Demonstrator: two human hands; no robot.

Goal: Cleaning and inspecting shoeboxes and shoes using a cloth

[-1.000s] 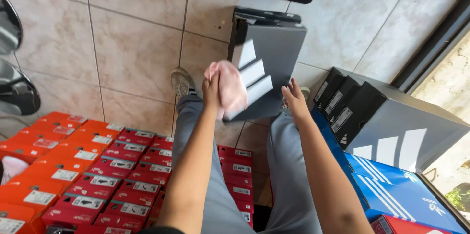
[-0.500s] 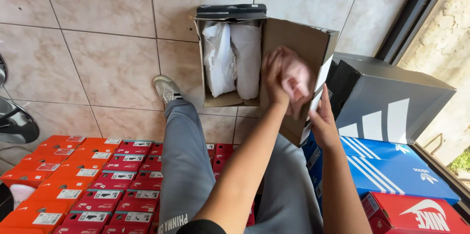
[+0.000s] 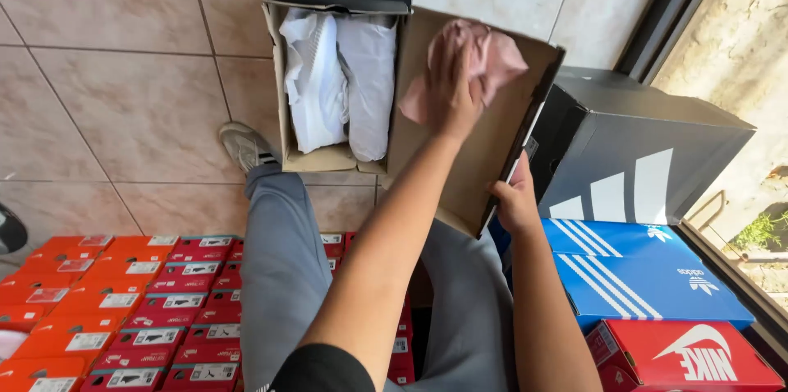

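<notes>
Room: tiled floor [image 3: 123,113] of pale beige squares with dark grout; a dark window frame [image 3: 673,22] runs along the right, sunlit ground outside it.

Stock, left: rows of red and orange shoeboxes [image 3: 107,310] packed end-on at floor level, white labels outward.

Stock, right: a grey shoebox [image 3: 648,154] with white stripes, tilted, resting on a blue striped shoebox [image 3: 640,269]; below that a red shoebox [image 3: 689,355].

Person: seated, grey trousers [image 3: 279,277], one grey trainer [image 3: 242,146] on the tile.

Item in hand: open brown cardboard shoebox [image 3: 328,158] propped on the knees, hinged lid [image 3: 468,162] swung out to the right, inner face up. Inside the box, a white shoe [image 3: 312,80] beside white wrapping paper [image 3: 368,80].

Left hand [image 3: 451,88]: fingers spread flat, pressing a pink cloth [image 3: 484,51] against the upper inside of the lid.

Right hand [image 3: 517,203]: curled around the lid's lower outer edge, holding it steady; fingertips hidden behind the card.

Handling note, as a judgement: the lid is thin card and would flex under pressure, so the bracing hand should stay opposite the wiping hand. Strokes are best run outward, away from the white shoe, so dust does not fall into the box. Corners and the fold by the hinge probably need the cloth bunched to a point.
</notes>
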